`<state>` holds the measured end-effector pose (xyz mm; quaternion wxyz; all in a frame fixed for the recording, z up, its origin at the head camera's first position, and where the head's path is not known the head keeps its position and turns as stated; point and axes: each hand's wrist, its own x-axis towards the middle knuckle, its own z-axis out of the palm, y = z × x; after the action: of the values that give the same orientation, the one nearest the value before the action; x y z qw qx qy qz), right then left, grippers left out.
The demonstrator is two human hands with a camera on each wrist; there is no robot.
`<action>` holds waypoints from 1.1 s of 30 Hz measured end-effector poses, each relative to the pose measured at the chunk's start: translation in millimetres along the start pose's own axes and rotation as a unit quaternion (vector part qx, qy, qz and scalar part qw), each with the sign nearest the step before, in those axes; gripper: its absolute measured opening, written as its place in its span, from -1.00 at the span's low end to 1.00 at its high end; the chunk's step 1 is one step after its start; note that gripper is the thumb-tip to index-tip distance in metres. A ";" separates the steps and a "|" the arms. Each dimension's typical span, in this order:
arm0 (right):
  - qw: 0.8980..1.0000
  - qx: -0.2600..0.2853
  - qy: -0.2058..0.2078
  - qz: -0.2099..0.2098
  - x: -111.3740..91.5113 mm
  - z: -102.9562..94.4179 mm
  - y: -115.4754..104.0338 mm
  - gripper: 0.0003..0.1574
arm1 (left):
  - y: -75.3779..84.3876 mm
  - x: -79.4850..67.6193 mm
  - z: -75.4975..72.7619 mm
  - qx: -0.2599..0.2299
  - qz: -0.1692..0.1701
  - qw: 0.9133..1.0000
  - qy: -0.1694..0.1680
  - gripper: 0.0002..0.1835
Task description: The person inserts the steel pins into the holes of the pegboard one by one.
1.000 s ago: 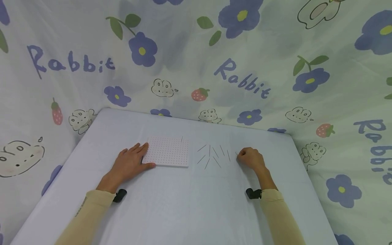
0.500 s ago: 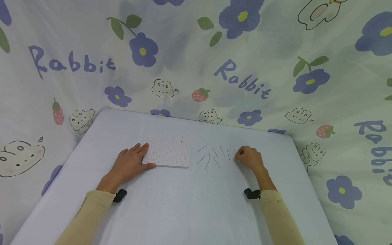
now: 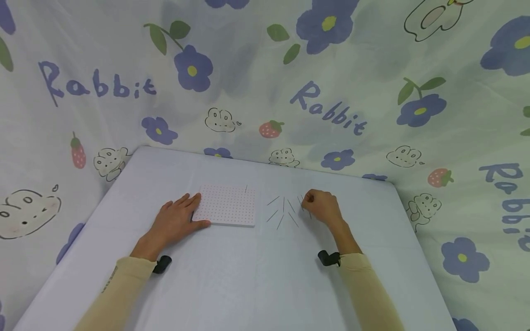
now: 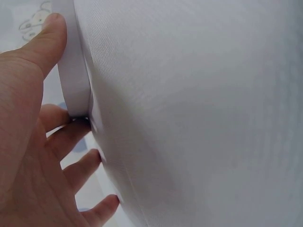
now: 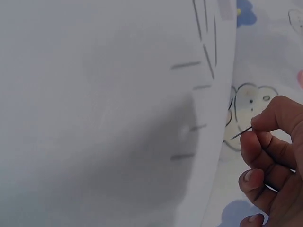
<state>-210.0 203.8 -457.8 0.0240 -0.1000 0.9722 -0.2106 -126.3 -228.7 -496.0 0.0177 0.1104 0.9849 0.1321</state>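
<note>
A white pegboard with a grid of small holes lies flat on the table. One thin needle stands at its far right part. My left hand rests at the board's near left corner, thumb along the front edge and spread fingers at the left side. In the right wrist view, my right hand pinches a thin dark needle between thumb and forefinger, its tip sticking out. That hand hovers over the right end of several loose needles on the table, partly covering some.
A white cloth covers the table. Behind it hangs a patterned curtain with flowers, rabbits and lettering. A black wrist camera juts inward from the right sleeve, and another camera from the left.
My right hand has moved left with the pinched needle, from beside the loose needles to above the rightmost ones. The left hand and the board have stayed in place.
</note>
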 end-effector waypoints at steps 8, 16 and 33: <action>0.998 0.039 0.027 -0.048 12.5 7.2 -36.8 -0.87 | -1.0 2.6 -0.5 -0.003 -0.003 1.000 -0.002 0.06; 0.993 0.075 0.023 -0.083 23.8 11.4 -81.5 -0.90 | -4.3 5.9 -0.3 -0.007 0.001 1.000 -0.008 0.08; 0.988 0.081 -0.005 -0.131 45.5 37.3 -135.3 -0.90 | -2.9 5.7 -1.7 -0.009 -0.001 1.000 -0.006 0.08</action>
<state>-226.3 58.7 -435.9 0.0093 -0.2254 0.9301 -0.2898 -132.5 -230.6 -495.2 0.0252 0.1101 0.9837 0.1402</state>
